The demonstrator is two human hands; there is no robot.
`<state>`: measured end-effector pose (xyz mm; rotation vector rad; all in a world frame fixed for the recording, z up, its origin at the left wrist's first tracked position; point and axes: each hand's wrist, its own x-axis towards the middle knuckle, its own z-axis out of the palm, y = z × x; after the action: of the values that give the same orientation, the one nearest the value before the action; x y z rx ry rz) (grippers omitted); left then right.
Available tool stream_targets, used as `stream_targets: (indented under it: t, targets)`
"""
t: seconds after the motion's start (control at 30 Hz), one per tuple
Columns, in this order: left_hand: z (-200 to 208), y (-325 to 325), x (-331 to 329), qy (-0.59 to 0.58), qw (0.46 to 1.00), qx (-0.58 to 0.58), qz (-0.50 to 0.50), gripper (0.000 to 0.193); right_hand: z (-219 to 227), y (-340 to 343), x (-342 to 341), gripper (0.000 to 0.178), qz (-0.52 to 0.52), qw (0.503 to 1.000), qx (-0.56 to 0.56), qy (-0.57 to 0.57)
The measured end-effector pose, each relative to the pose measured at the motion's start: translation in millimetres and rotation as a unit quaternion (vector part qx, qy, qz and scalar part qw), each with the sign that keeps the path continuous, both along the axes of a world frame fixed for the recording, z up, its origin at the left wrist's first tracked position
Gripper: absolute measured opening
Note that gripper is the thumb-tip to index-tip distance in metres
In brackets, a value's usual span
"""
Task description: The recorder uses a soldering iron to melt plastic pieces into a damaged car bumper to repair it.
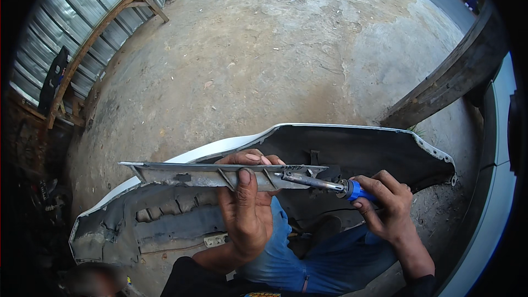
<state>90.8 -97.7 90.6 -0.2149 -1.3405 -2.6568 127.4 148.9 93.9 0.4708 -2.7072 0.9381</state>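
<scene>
My left hand (246, 209) grips a long grey plastic trim strip (181, 175), thumb on its near face and fingers behind it. Small ribs and a dark patch show along that face. In my right hand (389, 203) is a soldering iron (360, 191) with a blue handle and a metal barrel, held between thumb and fingers. Its tip points left and meets the strip, or lies just in front of it, right of my left thumb. Behind and below the strip, a large car bumper (363, 151) lies with its dark inner side up and a white outer edge.
Rough concrete floor (242, 71) spreads beyond the bumper. A wooden post (445, 77) slants up at the right, beside a pale car body panel (489, 203). Corrugated metal sheeting (71, 16) with a wooden frame stands at the left. A white power strip (215, 240) lies near my legs.
</scene>
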Motion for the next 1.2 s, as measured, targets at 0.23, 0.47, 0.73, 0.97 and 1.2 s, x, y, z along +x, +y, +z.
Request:
stream_targets:
  t: [0.23, 0.47, 0.73, 0.97, 1.2]
  targets:
    - [-1.8, 0.2, -0.9, 0.011, 1.000, 0.006, -0.009, 0.023, 2.8, -0.4, -0.6, 0.043, -0.004, 1.000, 0.003, -0.012]
    - [-0.7, -1.5, -1.3, 0.024, 0.999, 0.010, -0.018, 0.022, 1.6, -0.4, -0.8, 0.042, -0.005, 1.000, -0.003, -0.002]
    - [-2.4, -1.0, -2.6, 0.049, 0.998, 0.015, -0.036, 0.022, 0.7, 1.9, -1.6, 0.043, -0.005, 1.000, -0.020, 0.014]
    - [-5.0, -2.0, -5.2, 0.096, 0.993, 0.018, -0.066, 0.022, 1.5, 1.6, -1.5, 0.045, -0.004, 0.999, -0.034, 0.026]
    - [-3.8, -2.1, -5.1, 0.115, 0.990, 0.016, -0.082, 0.021, 1.6, 3.8, -0.8, 0.045, -0.007, 0.999, -0.032, 0.030]
